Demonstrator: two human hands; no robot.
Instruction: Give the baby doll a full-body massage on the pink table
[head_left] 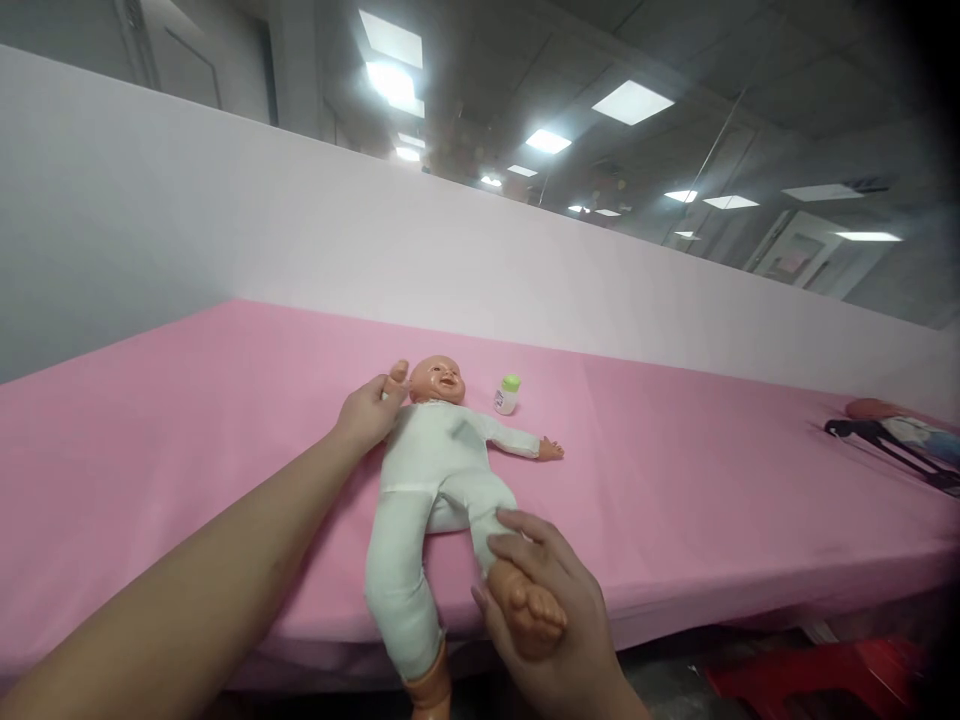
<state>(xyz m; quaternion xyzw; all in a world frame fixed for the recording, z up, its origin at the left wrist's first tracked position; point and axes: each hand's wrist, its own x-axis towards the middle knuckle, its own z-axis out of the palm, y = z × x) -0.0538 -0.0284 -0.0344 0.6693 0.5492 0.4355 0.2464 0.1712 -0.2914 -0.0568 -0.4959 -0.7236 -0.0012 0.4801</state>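
Note:
A baby doll (435, 450) with a white cloth body lies on its back on the pink-covered table, its head toward the wall and its feet over the front edge. My left hand (367, 412) is closed around the doll's arm at the left, and the doll's small hand pokes out above my fingers. Around the lower leg at the right curls my right hand (551, 600), with the doll's bare foot (538, 612) showing between thumb and fingers. The doll's other arm (517, 440) stretches out sideways on the cloth.
Beside the doll's head stands a small bottle (507, 396) with a green cap. Another doll-like figure with black straps (900, 435) lies at the far right. A white wall (450, 260) runs behind the table (675, 480). Something red (817, 675) sits below the front edge.

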